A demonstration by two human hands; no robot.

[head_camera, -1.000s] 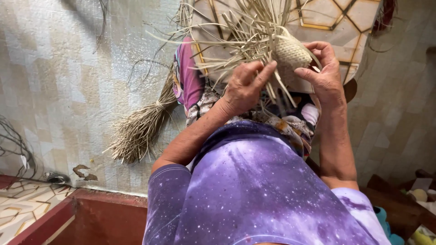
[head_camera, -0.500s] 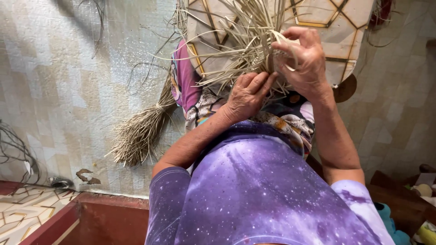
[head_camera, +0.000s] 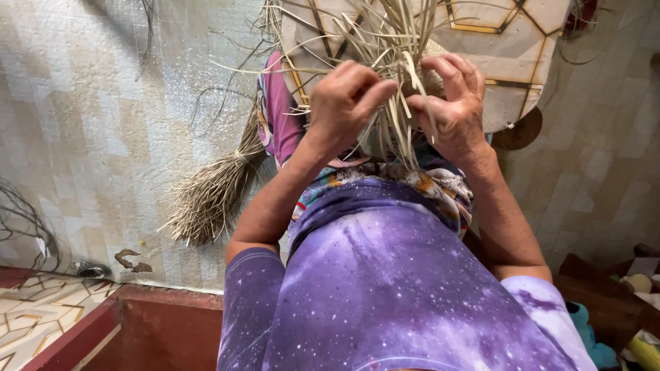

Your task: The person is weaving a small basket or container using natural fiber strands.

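Observation:
Both my hands are raised in front of me over my lap, working a bunch of pale dry straw strips (head_camera: 392, 41) that fan out upward. My left hand (head_camera: 347, 103) pinches several strips between thumb and fingers. My right hand (head_camera: 450, 110) grips the same bunch from the right, its fingers curled over a woven straw piece (head_camera: 432, 74) mostly hidden behind them. Loose strip ends hang down between the two hands. I wear a purple speckled shirt (head_camera: 385, 295).
A tied bundle of dry straw (head_camera: 206, 196) lies on the patterned tiled floor at my left. A tile slab with gold lines (head_camera: 509, 41) sits behind the hands. A reddish-brown step (head_camera: 144, 330) is at lower left, cables (head_camera: 27, 227) at far left, clutter at lower right.
My hands have come closer together and lifted toward the middle of the view. The right hand now covers the woven piece that showed plainly a second ago. The camera view sits nearer the hands.

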